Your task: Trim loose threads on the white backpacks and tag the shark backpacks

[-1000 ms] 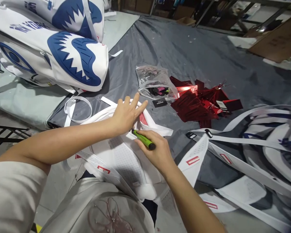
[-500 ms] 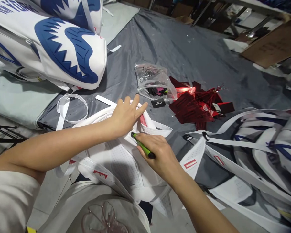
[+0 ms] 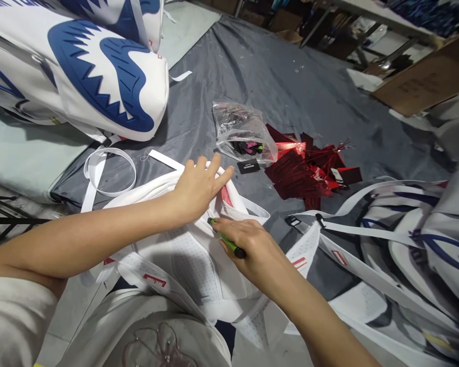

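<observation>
In front of me lies a white backpack (image 3: 191,260), its dotted back panel and straps facing up. My left hand (image 3: 199,186) rests on its top edge with fingers spread, pressing the fabric. My right hand (image 3: 243,237) is closed around a slim green tool with black ends (image 3: 231,245). The tool's front end points at the fabric just below my left palm; its fine tip is hard to make out. Beside my left fingers, a red patch (image 3: 226,195) shows inside the bag's top, and a white strap loop (image 3: 258,211) sticks out to the right.
White backpacks with blue shark-mouth prints (image 3: 107,76) lie at the upper left. A clear plastic bag (image 3: 243,130), a black card (image 3: 248,166) and a pile of dark red tags (image 3: 300,173) lie on the grey cloth (image 3: 275,86). Another backpack (image 3: 409,224) is at the right.
My right hand and the green tool have shifted slightly downward, with the tool still at the fabric. My left hand stays on the bag's top. The whole view has tilted slightly.
</observation>
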Motion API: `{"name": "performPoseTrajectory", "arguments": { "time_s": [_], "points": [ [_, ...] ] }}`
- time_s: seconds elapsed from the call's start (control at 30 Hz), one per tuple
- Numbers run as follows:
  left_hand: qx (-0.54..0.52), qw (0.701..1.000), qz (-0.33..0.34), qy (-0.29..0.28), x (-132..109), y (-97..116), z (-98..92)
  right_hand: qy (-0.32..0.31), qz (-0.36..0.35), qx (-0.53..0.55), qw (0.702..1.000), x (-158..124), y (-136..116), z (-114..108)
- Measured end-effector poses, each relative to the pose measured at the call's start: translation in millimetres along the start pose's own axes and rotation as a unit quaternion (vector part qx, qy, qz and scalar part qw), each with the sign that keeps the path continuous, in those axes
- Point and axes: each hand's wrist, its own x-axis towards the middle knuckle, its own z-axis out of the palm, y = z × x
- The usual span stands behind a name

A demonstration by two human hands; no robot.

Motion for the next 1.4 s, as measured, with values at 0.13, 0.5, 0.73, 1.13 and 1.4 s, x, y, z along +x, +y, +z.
{"name": "performPoseTrajectory", "arguments": {
  "time_s": [0.13,0.5,0.73,1.13,1.4],
  "points": [
    [0.001,1.0,-0.001,-0.007,0,1,-2.0,0.002,-0.001,0.0,1.0,-1,1,1],
    [0.016,0.999,-0.003,-0.038,1,1,-5.9,-0.025,0.017,0.028,0.999,5,1,0],
    [0.019,0.998,-0.012,-0.063,2,1,-8.9,-0.012,0.037,0.027,0.999,3,-2,3],
    [0.02,0.998,-0.012,-0.054,2,1,-7.2,-0.053,0.093,-0.027,0.994,4,-12,-3],
    [0.02,0.999,-0.011,-0.045,2,1,-4.3,-0.035,0.113,-0.029,0.992,0,-15,1]
  ]
}}
